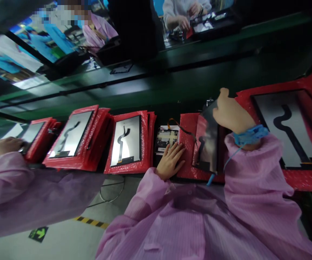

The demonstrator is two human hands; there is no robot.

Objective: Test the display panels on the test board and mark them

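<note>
My left hand (170,161) lies flat with fingers spread, its fingertips on the lower edge of an opened device with bare circuitry (167,139) and on the red bubble wrap (186,148) beside it. My right hand (230,112), in a blue wrist strap (250,135), is closed at the upper corner of a display panel (208,142). That panel looks tilted above the red wrap, and a dark flex cable shows on its back. An orange and black ribbon cable (181,127) runs from the device toward the panel. My right fingertips are hidden.
Stacks of red bubble wrap carry display panels (128,141), (71,135) at left, and another panel (282,119) lies at right. A co-worker's hand (8,145) is at far left. Across the green bench (156,81), another person's hands (184,21) work.
</note>
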